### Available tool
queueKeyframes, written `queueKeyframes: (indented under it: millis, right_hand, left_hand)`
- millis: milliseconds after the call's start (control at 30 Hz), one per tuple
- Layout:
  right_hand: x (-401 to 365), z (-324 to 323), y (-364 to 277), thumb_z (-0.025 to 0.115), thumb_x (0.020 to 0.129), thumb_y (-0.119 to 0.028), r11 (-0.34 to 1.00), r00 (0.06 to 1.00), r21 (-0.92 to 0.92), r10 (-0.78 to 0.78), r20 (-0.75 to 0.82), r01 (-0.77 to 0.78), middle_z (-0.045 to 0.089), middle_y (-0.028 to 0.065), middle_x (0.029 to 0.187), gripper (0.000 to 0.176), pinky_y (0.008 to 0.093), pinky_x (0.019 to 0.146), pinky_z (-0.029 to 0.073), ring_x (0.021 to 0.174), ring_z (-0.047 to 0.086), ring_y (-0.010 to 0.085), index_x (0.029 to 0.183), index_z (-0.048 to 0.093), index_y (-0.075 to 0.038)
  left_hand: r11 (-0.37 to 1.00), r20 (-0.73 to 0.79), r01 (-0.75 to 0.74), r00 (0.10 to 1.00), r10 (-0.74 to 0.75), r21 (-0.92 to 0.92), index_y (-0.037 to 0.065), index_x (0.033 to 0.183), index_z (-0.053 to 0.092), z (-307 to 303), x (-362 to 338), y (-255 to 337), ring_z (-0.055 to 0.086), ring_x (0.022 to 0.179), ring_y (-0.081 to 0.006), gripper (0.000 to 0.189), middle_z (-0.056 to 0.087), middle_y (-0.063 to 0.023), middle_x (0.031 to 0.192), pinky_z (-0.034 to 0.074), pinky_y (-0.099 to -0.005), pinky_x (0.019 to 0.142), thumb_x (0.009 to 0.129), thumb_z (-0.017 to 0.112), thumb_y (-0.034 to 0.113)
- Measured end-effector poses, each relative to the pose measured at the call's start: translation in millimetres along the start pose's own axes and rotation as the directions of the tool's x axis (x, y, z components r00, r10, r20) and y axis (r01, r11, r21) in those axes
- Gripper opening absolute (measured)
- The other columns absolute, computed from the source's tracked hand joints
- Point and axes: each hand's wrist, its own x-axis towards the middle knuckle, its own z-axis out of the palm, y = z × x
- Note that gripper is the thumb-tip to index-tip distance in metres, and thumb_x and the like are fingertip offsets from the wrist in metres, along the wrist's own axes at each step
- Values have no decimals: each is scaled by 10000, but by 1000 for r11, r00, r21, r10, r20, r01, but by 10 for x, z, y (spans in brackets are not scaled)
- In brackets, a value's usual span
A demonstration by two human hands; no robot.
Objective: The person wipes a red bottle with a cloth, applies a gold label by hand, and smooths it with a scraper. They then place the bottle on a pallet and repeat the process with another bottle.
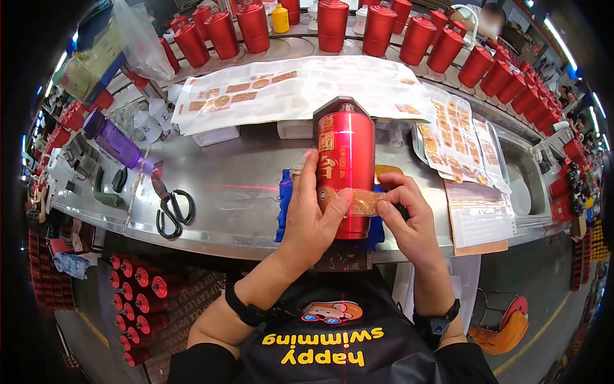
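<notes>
A shiny red bottle [354,144] with gold characters lies in front of me, its neck pointing away against a dark angular stand [326,114]. Blue cloth [284,208] shows beneath it on both sides. My left hand [313,221] is wrapped along the bottle's left side, thumb pressed on the end of a gold decal strip. The strip [366,202] stretches across the lower part of the bottle. At its right end, my right hand [409,217] pinches it between thumb and fingers. A yellowish piece [388,170] is partly hidden behind the bottle.
Black-handled scissors [171,205] and a purple bottle [115,141] lie to the left. Decal sheets [256,96] spread across the back, with more sheets [457,134] at right beside a sink [521,173]. Several red bottles [332,25] line the conveyor beyond.
</notes>
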Motion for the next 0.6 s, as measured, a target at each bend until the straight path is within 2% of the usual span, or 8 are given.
queueKeyframes:
  millis: [100,200,300,400,433,533,600]
  right_hand:
    - [0,6,26,665,904,-115,1000,1000,-7,9,9,-9,559,144,1187,121,334,932,431,1065,552,234,892,620,-3]
    - [-1,6,23,658,911,-116,1000,1000,9,24,15,-24,561,139,1183,120,327,931,428,1062,552,227,905,619,-2]
    - [-3,13,28,649,918,-114,999,999,29,43,25,-44,563,133,1183,122,316,928,427,1057,553,218,917,612,2]
    - [-9,14,48,634,930,-120,998,998,31,46,36,-48,561,127,1187,130,305,919,425,1045,552,205,921,605,7]
    - [-9,15,51,628,935,-123,999,998,29,45,40,-46,560,125,1189,134,301,916,425,1041,551,200,922,603,8]
    - [-18,5,39,618,951,-152,950,968,189,243,58,-249,558,122,1193,163,296,906,423,1029,547,188,920,602,7]
    - [-13,14,54,591,977,-179,957,975,187,213,65,-221,531,94,1225,190,261,868,412,1007,521,142,892,587,-9]
  left_hand:
    - [999,-6,-7,1000,8,35,-119,1459,239,4,8,-16,433,1292,-357,761,400,-285,1383,336,-406,1098,959,622,308]
    - [993,-11,37,999,-38,-108,-119,1452,254,3,8,-49,433,1295,-359,746,402,-285,1389,335,-407,1095,965,609,320]
    - [1000,-9,-1,1000,2,23,-111,1457,257,10,7,5,425,1307,-364,729,404,-289,1400,324,-403,1103,980,582,334]
    - [998,-8,-5,1000,5,67,-100,1463,269,-7,15,11,406,1339,-357,687,392,-288,1432,304,-397,1121,1001,544,328]
    - [1000,-5,12,1000,-12,10,-96,1464,273,-15,15,-14,400,1348,-352,677,388,-285,1441,298,-395,1125,1005,538,325]
    - [991,13,57,998,-56,-124,-90,1466,287,-62,-7,-90,383,1372,-336,651,376,-276,1465,283,-391,1135,1016,520,318]
    - [984,32,74,997,-70,-160,-90,1465,293,-111,-52,-87,376,1380,-327,649,371,-270,1475,281,-389,1137,1016,521,320]
